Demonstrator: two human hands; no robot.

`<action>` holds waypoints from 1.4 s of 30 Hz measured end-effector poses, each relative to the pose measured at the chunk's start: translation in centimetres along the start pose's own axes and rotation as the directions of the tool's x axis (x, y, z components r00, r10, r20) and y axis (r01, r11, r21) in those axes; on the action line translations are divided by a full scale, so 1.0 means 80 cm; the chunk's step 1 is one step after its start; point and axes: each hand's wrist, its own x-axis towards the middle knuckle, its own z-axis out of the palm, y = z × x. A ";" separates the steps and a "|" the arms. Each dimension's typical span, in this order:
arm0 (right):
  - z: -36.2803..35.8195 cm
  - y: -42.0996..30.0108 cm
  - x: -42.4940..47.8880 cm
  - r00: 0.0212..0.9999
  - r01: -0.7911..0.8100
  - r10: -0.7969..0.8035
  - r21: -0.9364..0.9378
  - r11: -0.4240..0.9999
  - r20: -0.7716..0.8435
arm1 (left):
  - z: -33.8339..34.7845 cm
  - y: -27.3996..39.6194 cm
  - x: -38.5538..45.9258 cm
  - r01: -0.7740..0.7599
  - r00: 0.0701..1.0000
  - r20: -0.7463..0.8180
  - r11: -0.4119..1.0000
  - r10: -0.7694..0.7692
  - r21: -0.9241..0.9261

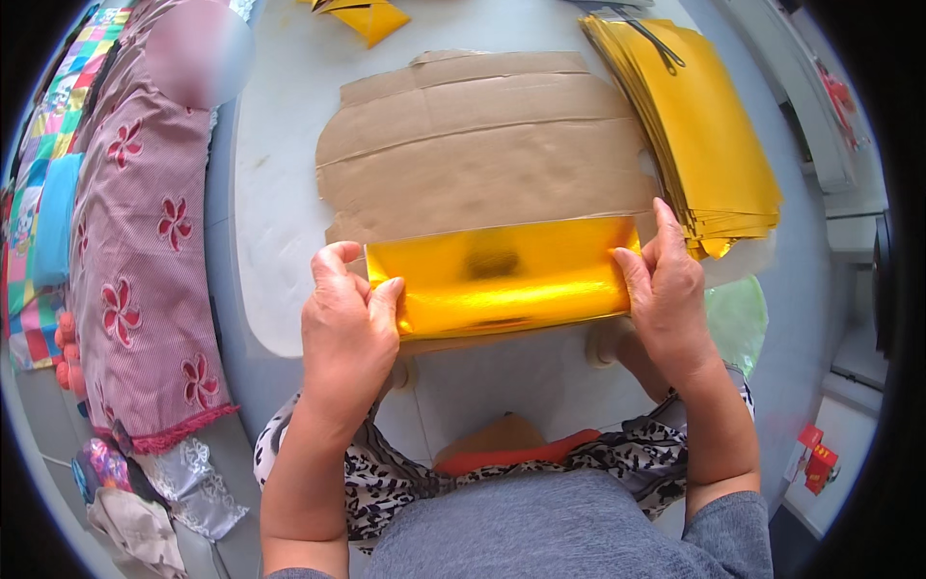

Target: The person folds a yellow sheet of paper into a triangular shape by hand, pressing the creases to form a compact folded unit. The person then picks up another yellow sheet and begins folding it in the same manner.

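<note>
A sheet of shiny gold foil paper [506,268] stretches between my two hands at the near edge of the cardboard [492,152]. My left hand [351,304] pinches its left end, thumb on top of the foil. At the other end my right hand [662,282] grips the sheet with the thumb on top and the index finger pointing up. The near part of the sheet curves over, with a bright streak of light along it. The fingers beneath the foil are hidden.
A thick stack of gold paper sheets [709,137] lies at the right of the white table [275,217], with a dark strap-like object [651,40] on it. Folded gold paper pieces [369,18] sit at the far edge. A sofa with a pink flowered cover [152,239] stands left.
</note>
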 end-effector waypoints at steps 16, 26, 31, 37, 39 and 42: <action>-0.001 -0.006 -0.001 1.000 0.029 -0.029 -0.060 0.998 -0.003 | -0.003 -0.004 0.000 0.024 0.999 0.045 0.999 -0.025 0.033; -0.002 -0.005 -0.001 0.998 0.063 -0.062 -0.068 0.996 0.014 | -0.002 -0.001 -0.008 -0.118 0.985 -0.091 0.955 0.148 0.272; 0.001 -0.001 0.000 0.973 0.229 -0.230 -0.028 0.973 -0.032 | 0.007 -0.012 -0.001 -0.498 0.816 -0.110 0.787 0.567 0.365; 0.000 0.001 0.001 0.959 0.281 -0.281 -0.020 0.960 -0.021 | 0.010 -0.005 -0.002 -0.696 0.662 0.022 0.603 0.749 0.389; -0.002 -0.002 0.000 0.961 0.274 -0.275 -0.034 0.961 -0.007 | 0.011 -0.001 -0.006 -0.681 0.675 0.063 0.588 0.735 0.437; -0.001 0.005 0.004 0.952 0.304 -0.306 -0.074 0.950 -0.016 | 0.011 0.009 -0.015 -0.630 0.732 0.149 0.578 0.665 0.519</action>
